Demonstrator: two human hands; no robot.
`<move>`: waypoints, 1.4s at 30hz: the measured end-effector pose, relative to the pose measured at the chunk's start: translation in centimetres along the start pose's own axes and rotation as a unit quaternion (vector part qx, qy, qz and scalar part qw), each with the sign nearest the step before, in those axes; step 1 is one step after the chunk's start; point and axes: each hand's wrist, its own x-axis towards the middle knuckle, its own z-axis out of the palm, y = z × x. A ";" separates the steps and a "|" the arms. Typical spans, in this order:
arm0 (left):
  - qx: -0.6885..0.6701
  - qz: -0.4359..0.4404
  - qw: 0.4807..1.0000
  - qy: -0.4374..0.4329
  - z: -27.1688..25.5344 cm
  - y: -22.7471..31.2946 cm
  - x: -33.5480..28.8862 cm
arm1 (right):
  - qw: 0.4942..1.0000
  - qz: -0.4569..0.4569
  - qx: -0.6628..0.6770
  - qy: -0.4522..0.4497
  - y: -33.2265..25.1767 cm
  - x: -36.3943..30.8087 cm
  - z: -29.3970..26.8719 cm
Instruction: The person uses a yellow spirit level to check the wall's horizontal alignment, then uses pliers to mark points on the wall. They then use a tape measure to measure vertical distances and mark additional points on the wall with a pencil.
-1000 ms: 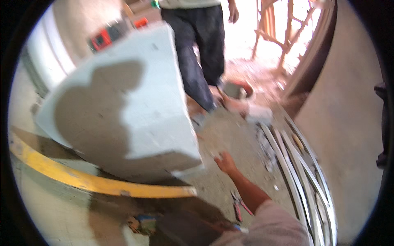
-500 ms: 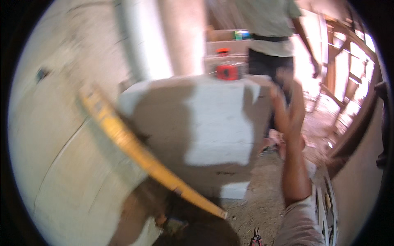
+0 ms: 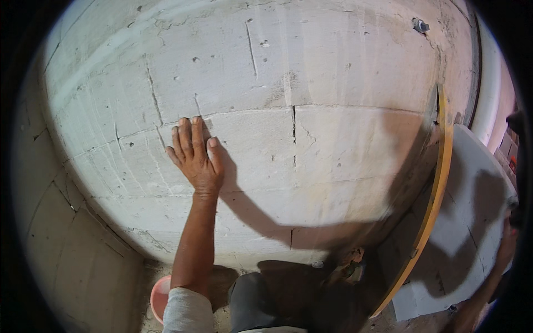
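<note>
My left hand (image 3: 195, 158) lies against the pale block wall (image 3: 333, 144), fingers stretched upward and thumb out to the side. Nothing is held in it. At the right rim of the picture my right hand (image 3: 508, 230) shows only in part, beside the low pale block structure (image 3: 472, 166), and its fingers are lost in the dark edge. Between the two hands, a long yellow spirit level (image 3: 441, 183) leans upright at the wall's right end.
A pink bucket (image 3: 159, 297) stands on the floor by my left arm. Another block wall (image 3: 72, 238) meets this one at the left corner. A small metal fitting (image 3: 421, 25) juts from the wall at upper right. A white pipe (image 3: 489, 89) rises beyond it.
The view has swung left from the block structure and the person behind it to the wall. My left hand now shows flat on the wall; my right arm has shifted to the right rim.
</note>
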 end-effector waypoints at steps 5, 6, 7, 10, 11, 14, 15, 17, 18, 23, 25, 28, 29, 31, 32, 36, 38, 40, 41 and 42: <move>-0.102 -0.027 0.992 -0.067 -2.5 0.1 -0.1 | 0.776 0.106 0.528 -0.329 -13.8 -18.8 15.1; -0.187 -0.054 0.978 -0.076 -3.4 0.1 -1.3 | 0.695 0.176 0.580 -0.387 -17.5 -23.2 17.7; -0.254 -0.084 0.959 -0.092 -4.6 0.1 -3.3 | 0.577 0.326 0.578 -0.476 -20.5 -26.1 19.7; -0.399 -0.256 0.830 -0.293 -9.8 0.7 -12.1 | 0.378 0.463 0.582 -0.552 -26.9 -33.6 21.9; -0.429 -0.343 0.746 -0.378 -11.5 1.1 -15.1 | 0.339 0.436 0.602 -0.577 -28.0 -35.0 22.0; -0.520 -0.532 0.492 -0.452 -16.0 3.2 -22.9 | 0.340 0.423 0.556 -0.629 -30.2 -37.6 22.2; -0.549 -0.535 0.472 -0.436 -17.5 4.0 -24.6 | 0.352 0.408 0.550 -0.638 -30.7 -38.0 22.3; -0.573 -0.574 0.448 -0.377 -18.6 5.0 -26.1 | 0.400 0.341 0.569 -0.632 -32.0 -38.7 22.6; -0.562 -0.569 0.470 -0.373 -19.0 4.8 -26.1 | 0.439 0.346 0.532 -0.636 -32.6 -39.1 22.4; -0.581 -0.565 0.487 -0.325 -17.4 2.7 -22.1 | 0.655 0.124 0.555 -0.498 -36.7 -39.0 21.6; -0.591 -0.559 0.490 -0.313 -17.3 2.4 -20.7 | 0.717 -0.020 0.536 -0.446 -37.8 -37.3 21.0; -0.592 -0.544 0.490 -0.337 -17.2 0.9 -19.0 | 0.654 -0.021 0.461 -0.599 -37.7 -32.9 20.5; -0.570 -0.527 0.516 -0.360 -17.2 0.6 -18.7 | 0.670 -0.080 0.434 -0.597 -37.5 -31.1 20.8; -0.557 -0.498 0.552 -0.370 -17.0 0.4 -18.4 | 0.705 -0.075 0.438 -0.552 -38.7 -29.1 21.8; -0.547 -0.474 0.584 -0.368 -16.8 0.6 -18.2 | 0.726 -0.090 0.447 -0.515 -39.4 -28.2 22.5; -0.500 -0.394 0.680 -0.364 -16.5 1.0 -18.0 | 0.697 -0.230 0.330 -0.593 -41.5 -26.9 24.3; -0.486 -0.373 0.696 -0.376 -15.9 0.6 -17.9 | 0.710 -0.278 0.275 -0.586 -42.2 -26.6 24.9; -0.475 -0.376 0.683 -0.408 -15.8 0.2 -18.6 | 0.712 -0.314 0.276 -0.564 -42.7 -26.0 25.0; -0.460 -0.330 0.733 -0.376 -15.3 0.1 -19.2 | 0.711 -0.327 0.283 -0.554 -43.1 -25.4 24.9; -0.488 -0.386 0.687 -0.376 -14.9 0.0 -20.1 | 0.709 -0.335 0.268 -0.559 -43.6 -24.6 24.7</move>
